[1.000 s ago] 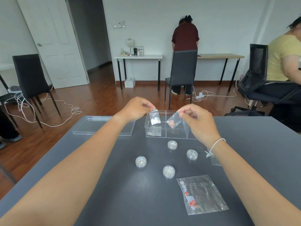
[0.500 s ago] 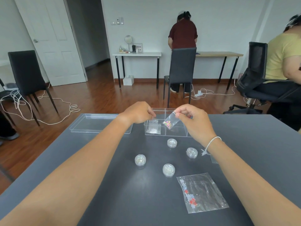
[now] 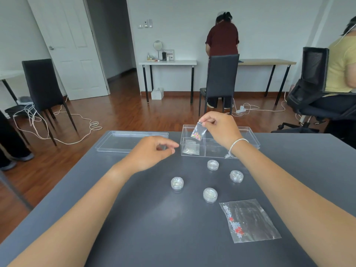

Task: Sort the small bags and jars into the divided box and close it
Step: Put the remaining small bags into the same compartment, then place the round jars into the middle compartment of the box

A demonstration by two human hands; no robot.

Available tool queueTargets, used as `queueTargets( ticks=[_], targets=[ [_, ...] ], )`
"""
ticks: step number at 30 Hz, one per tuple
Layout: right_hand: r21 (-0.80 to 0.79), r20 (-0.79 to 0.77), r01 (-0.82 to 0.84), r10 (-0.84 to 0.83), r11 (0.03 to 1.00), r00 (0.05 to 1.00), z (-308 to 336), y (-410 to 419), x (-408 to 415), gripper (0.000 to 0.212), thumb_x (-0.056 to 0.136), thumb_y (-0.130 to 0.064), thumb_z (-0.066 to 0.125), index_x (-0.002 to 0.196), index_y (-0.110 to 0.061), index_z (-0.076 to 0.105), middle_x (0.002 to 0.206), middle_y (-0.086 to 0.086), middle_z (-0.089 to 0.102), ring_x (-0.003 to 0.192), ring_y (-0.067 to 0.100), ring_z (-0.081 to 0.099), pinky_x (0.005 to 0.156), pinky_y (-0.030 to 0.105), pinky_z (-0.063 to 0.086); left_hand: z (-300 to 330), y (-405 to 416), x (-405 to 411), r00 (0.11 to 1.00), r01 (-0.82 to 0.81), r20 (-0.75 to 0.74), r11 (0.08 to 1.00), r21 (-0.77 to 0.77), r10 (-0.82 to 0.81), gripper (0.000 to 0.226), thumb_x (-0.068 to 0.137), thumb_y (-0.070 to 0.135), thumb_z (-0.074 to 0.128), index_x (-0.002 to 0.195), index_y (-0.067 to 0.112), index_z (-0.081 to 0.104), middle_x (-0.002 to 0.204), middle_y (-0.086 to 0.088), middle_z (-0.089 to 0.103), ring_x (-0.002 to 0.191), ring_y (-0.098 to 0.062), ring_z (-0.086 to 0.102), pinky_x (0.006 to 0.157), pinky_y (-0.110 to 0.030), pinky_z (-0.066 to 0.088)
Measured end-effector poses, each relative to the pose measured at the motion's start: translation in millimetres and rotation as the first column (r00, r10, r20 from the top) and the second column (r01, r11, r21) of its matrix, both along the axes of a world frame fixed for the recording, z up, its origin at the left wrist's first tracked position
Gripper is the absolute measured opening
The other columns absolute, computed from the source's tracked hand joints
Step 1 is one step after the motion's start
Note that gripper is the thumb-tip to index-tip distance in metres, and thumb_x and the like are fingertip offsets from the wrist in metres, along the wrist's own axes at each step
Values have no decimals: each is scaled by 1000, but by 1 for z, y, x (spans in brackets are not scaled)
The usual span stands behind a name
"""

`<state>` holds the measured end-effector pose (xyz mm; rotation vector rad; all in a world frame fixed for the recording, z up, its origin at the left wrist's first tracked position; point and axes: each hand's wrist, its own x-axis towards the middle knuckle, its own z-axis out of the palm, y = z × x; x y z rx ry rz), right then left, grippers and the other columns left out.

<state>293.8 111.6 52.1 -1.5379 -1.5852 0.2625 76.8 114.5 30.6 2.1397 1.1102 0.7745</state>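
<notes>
- No word, brand, number or sign could be read anywhere.
- The small bags, the jars and the divided box (image 3: pixel 219 149) were clear plastic and bore no label that showed.
- The wall plates (image 3: pixel 146 23) by the doorway and the small panel (image 3: pixel 170 54) on the far white table carried marks too small and blurred to make out.

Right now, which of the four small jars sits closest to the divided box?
The jar straight in front of the divided box, just short of its near wall. The other three jars stand farther back toward the person.
</notes>
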Motion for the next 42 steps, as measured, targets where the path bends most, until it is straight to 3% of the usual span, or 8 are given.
queueTargets(
  ticks=[4,8,16,25,27,32,37,42],
  targets=[
    [-124,118,4,11,992,993,-2,4,-7,20,84,-9,52,85,-16,70,94,8,72,89,23,62,89,36,47,-8,-19,-10,997,83,-1,993,-87,-83,17,81,26,66,87,42,68,91,17,67,73,-5,52,67,-1,39],
    [-205,230,6,42,979,972,-8,4,-10,23,86,-10,50,85,-18,72,100,5,72,98,24,60,99,42,40,-17,-29,-14,986,161,-17,981,-112,-164,17,79,28,68,91,40,69,94,14,67,69,-1,53,67,-5,41],
    [-202,365,16,60,979,929,-18,5,-9,28,93,-18,44,102,-27,69,119,-1,66,119,26,44,101,40,25,-22,-36,-11,975,203,-63,969,-141,-213,24,70,39,74,93,46,66,96,20,62,78,4,51,64,-3,37],
    [-9,299,-48,48,999,953,-15,-25,1,25,91,-14,47,101,-21,68,115,1,67,109,28,49,100,46,35,-24,-39,-10,971,198,-112,974,-106,-210,28,70,27,75,91,44,67,95,13,62,76,4,49,64,-3,35],
    [0,284,-76,73,997,956,-18,-38,7,21,89,-16,51,98,-21,69,107,-1,69,103,23,52,96,40,39,-25,-39,-10,971,195,-118,975,-106,-207,27,70,28,75,91,44,67,93,12,62,76,4,49,65,-4,36],
    [-79,284,-109,127,991,950,-32,-64,21,14,85,-22,59,95,-24,68,88,-9,67,86,11,45,84,28,38,-27,-38,-8,973,188,-120,977,-95,-199,25,70,28,75,88,43,68,91,11,62,74,2,49,64,-4,36],
    [-197,299,-101,158,975,941,-42,-71,24,20,80,-33,62,99,-28,66,102,-7,68,102,18,51,95,36,41,-28,-38,-6,977,180,-104,980,-84,-188,24,71,27,75,88,43,68,92,10,63,73,1,49,65,-5,37],
    [-218,345,-85,159,972,925,-49,-70,24,15,78,-31,64,92,-29,66,104,-6,68,101,19,50,92,37,39,-29,-40,-6,980,175,-86,982,-73,-181,24,71,26,75,88,42,68,91,10,63,73,1,49,63,-4,37]
  ],
)
